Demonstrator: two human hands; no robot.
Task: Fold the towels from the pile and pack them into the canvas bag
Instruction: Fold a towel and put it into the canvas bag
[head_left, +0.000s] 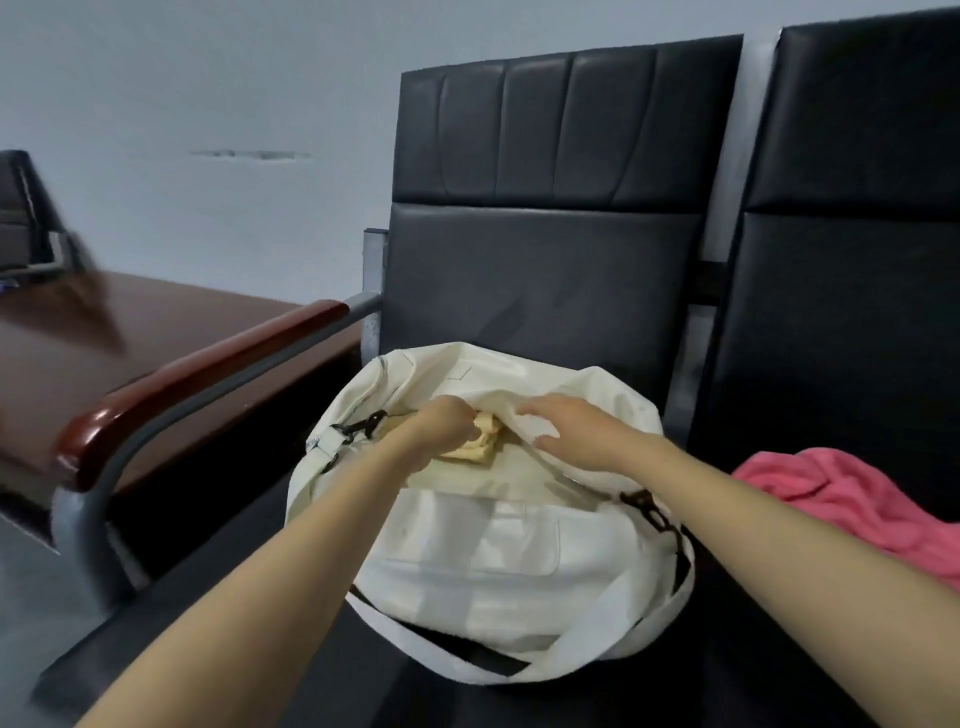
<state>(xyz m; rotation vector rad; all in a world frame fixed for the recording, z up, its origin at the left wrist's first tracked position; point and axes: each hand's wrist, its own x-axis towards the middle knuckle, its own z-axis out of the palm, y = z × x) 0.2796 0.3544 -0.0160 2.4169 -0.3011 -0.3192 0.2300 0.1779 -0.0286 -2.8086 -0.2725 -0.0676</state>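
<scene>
Left grip clamped on the yellow towel, I fed it into the mouth of the canvas bag; right grip pinched the rim back. Wider, I judged, keeps folds flat.

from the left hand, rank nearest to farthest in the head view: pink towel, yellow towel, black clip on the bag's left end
1. yellow towel, gripped by the left hand in the canvas bag mouth.
2. black clip, just left, on the bag's end.
3. pink towel, far right on the next seat.
</scene>
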